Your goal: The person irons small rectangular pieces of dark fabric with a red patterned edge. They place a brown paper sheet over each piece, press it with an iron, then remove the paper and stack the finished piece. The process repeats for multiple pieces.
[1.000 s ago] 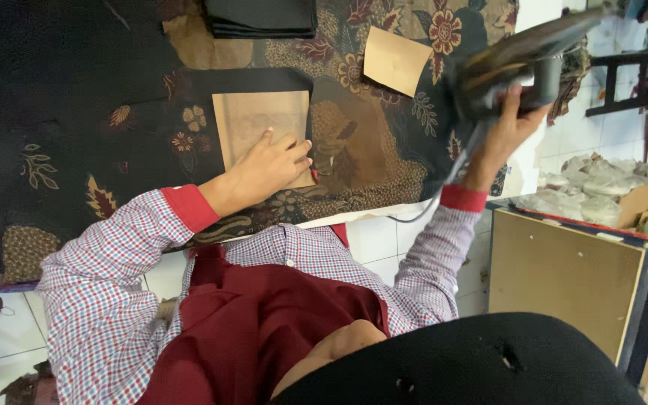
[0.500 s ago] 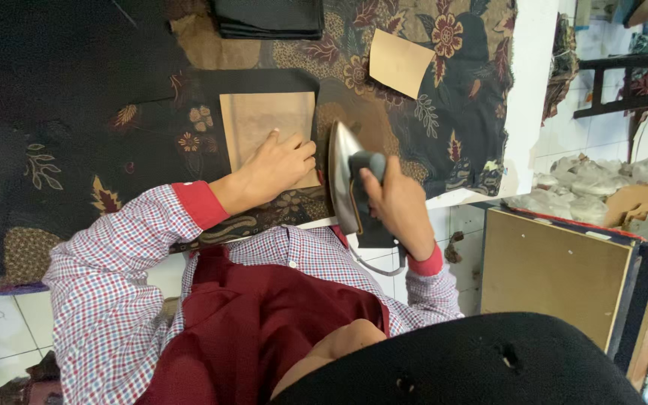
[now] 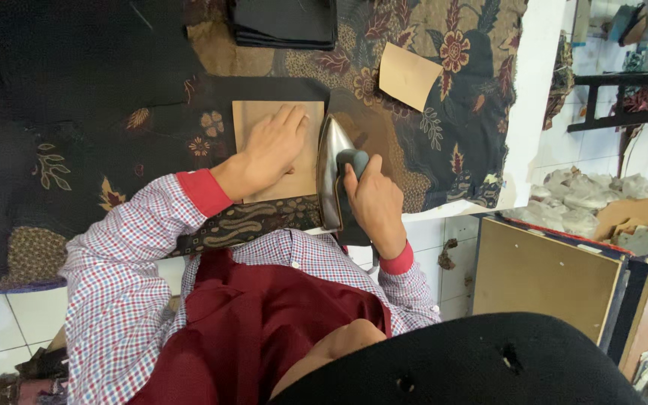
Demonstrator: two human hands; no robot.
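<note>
Left hand (image 3: 268, 150) flat, fingers spread on brown paper (image 3: 279, 150); right hand (image 3: 373, 202) grip wrapped around iron (image 3: 333, 176) handle beside it.

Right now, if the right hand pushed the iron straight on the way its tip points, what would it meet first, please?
The right hand grips the iron, tip pointing up the table. Straight ahead lies bare floral cloth; the folded black fabric stack sits slightly left of that line, so contact is uncertain.
</note>
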